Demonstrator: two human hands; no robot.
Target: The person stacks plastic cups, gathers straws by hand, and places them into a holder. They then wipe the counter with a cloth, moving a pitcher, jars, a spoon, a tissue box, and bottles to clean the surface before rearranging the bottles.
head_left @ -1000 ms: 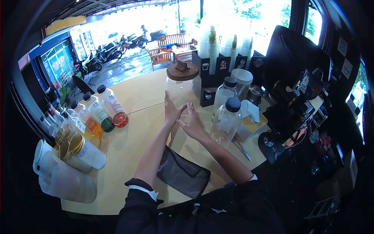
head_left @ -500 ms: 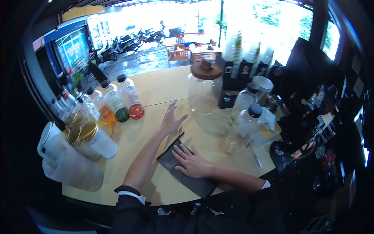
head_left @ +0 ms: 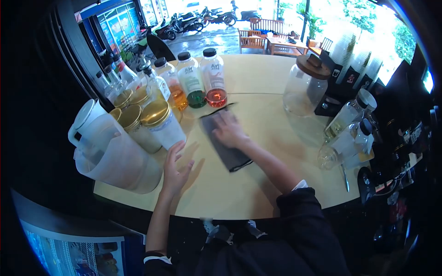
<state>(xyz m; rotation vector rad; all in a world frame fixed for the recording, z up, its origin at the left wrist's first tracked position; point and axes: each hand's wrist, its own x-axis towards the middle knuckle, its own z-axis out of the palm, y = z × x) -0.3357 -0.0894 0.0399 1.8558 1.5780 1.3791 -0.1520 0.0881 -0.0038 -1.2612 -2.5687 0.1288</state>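
Under my right hand (head_left: 229,130) a dark grey cloth (head_left: 226,151) lies spread on the light wooden counter (head_left: 271,156). That hand presses flat on the cloth's far part, fingers stretched and slightly blurred. My left hand (head_left: 176,171) is held up with fingers apart, holding nothing. Just beyond it stands a white container with a gold lid (head_left: 163,122), and a large frosted plastic pitcher (head_left: 119,158) is to its left. Past the cloth's far edge stands a bottle with red liquid (head_left: 213,78), beside one with green liquid (head_left: 192,80) and one with orange liquid (head_left: 172,83).
A glass jar with a wooden lid (head_left: 305,87) stands at the back right. Clear bottles (head_left: 347,117) and a thin metal utensil (head_left: 345,178) are at the right edge. Stacked plastic cups (head_left: 345,53) rise behind. More gold-lidded tubs (head_left: 130,115) crowd the left.
My right hand has slid the cloth forward and left toward the bottles. My left hand has drawn back toward the gold-lidded container. The view has turned left.
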